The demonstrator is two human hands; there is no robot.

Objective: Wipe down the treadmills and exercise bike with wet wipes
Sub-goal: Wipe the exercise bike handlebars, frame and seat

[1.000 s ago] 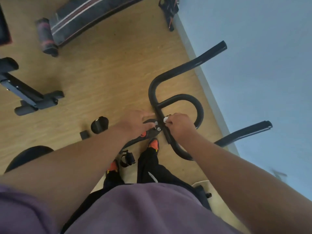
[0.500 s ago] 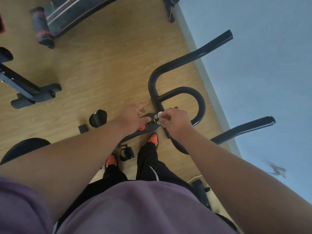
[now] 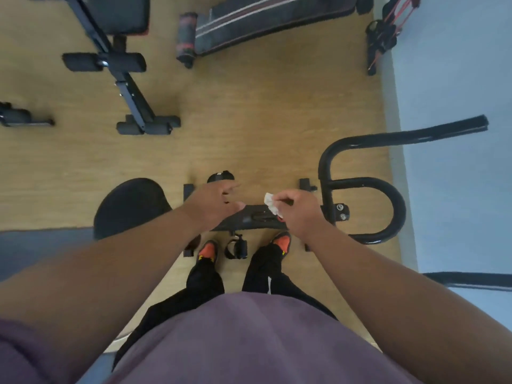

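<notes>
I look straight down on a black exercise bike. Its console [image 3: 255,218] lies between my hands, its curved black handlebars [image 3: 388,187] are to the right, and its round seat [image 3: 127,206] is to the left. My right hand [image 3: 299,212] pinches a small crumpled white wet wipe [image 3: 271,203] just above the right end of the console. With fingers loosely spread, my left hand [image 3: 213,205] holds nothing and hovers at the console's left end, hiding part of it. A pedal [image 3: 237,248] shows between my orange shoes.
A black weight bench frame [image 3: 124,90] stands on the wooden floor at the upper left. A padded sit-up bench [image 3: 266,20] lies along the top. Resistance bands [image 3: 385,34] hang by the pale blue wall [image 3: 457,203] on the right.
The view has swung so the handlebars now lie far right. My right hand left the handlebar clamp and moved over the console with the wipe. My left hand's fingers spread open.
</notes>
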